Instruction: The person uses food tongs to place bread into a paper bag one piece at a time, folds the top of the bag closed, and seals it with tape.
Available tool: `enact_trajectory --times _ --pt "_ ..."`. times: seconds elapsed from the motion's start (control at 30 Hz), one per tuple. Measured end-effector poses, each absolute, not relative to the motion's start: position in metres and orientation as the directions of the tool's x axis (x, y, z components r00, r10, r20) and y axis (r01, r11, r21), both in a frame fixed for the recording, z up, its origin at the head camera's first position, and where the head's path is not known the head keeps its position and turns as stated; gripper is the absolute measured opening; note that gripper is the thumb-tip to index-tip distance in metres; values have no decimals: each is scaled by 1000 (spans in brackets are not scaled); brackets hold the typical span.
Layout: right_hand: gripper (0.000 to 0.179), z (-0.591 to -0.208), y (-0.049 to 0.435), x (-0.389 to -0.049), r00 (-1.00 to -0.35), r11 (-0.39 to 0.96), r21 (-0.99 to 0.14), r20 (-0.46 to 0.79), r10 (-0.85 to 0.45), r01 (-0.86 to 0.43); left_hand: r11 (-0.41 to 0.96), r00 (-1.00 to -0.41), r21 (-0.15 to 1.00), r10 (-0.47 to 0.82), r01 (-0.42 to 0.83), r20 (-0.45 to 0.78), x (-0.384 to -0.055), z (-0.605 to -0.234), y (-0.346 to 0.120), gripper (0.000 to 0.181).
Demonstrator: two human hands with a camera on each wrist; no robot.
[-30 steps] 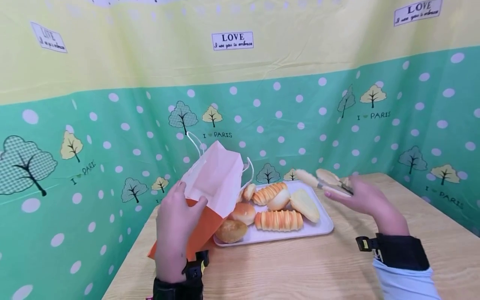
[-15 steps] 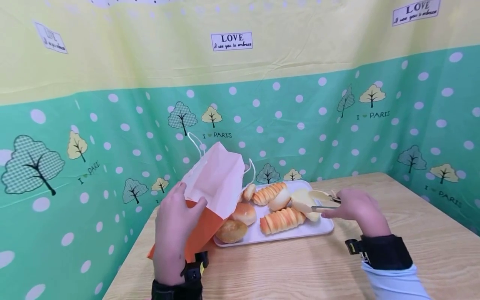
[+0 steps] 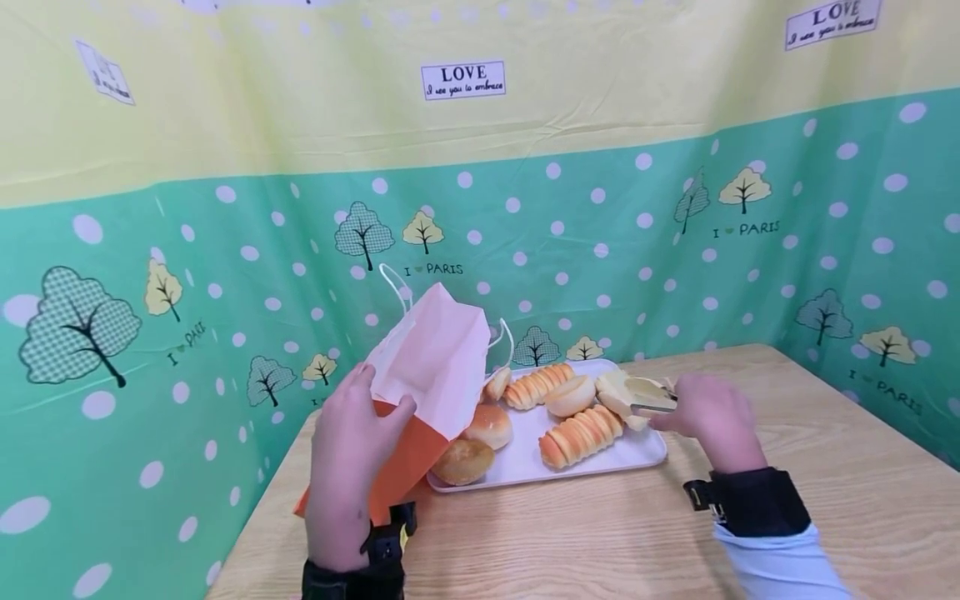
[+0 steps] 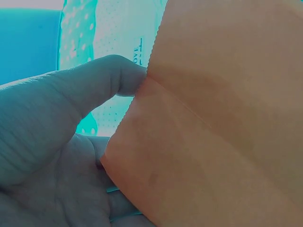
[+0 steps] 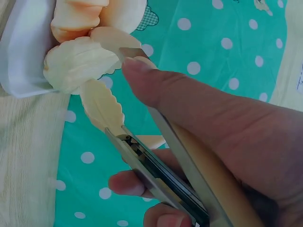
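Partly hidden behind the paper bag [image 3: 435, 367] the left grip [image 3: 347, 454] pinches, the tray [image 3: 517, 465] holds breads [image 3: 581, 437]; the right grip [image 3: 716, 412] clasps tongs [image 5: 142, 168].

I saw the left hand [image 3: 354, 437] stretched forward and holding on, its thumb apart from its fingers. The right hand [image 3: 711, 414] stretched out too, gripping, its fingers curled across from its thumb.

Bag [image 3: 405, 462]: orange outside, whitish inside, tilted, mouth open, edge in left hand [image 3: 347, 458].
Tongs [image 5: 142, 168]: pale tips parted, in right hand [image 3: 711, 410].
Bread [image 5: 79, 65]: pale, between tips, tray's [image 3: 525, 469] right end.
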State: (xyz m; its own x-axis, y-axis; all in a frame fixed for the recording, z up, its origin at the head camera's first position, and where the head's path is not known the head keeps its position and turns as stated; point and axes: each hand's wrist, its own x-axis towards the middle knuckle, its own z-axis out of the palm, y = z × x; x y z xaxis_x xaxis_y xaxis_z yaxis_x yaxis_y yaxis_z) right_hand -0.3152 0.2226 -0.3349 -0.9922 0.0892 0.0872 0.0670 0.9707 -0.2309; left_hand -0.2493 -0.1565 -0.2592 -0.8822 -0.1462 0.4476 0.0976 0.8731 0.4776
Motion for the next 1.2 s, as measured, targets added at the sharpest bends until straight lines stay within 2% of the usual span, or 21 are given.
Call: enact_trajectory --times 0.13,0.27,0.4,0.6,0.93,1.07,1.2 --pt "63 -336 238 -315 -995 963 -269 86 60 35 873 -887 479 -148 91 438 -249 -259 -158 66" --pt "60 -318 238 -306 -989 944 -327 126 80 35 872 -881 480 -155 90 447 -249 -258 -159 66" --pt "68 -307 241 -303 -981 916 -400 188 37 -42 871 -867 481 -162 98 471 -249 -257 -161 66" --pt "88 -291 218 -299 -967 862 -486 255 -13 -140 868 -854 489 -192 82 484 -252 -259 -165 67" --pt "73 -261 157 -269 -881 694 -636 474 7 -336 860 -854 503 -198 84 481 -263 -268 -157 67" --pt "65 -264 126 -264 -830 649 -614 556 -48 -449 864 -847 496 -201 83 492 -265 -268 -154 70" --pt "61 -273 99 -268 -801 657 -551 582 -140 -515 862 -841 502 -218 72 495 -266 -265 -156 72"
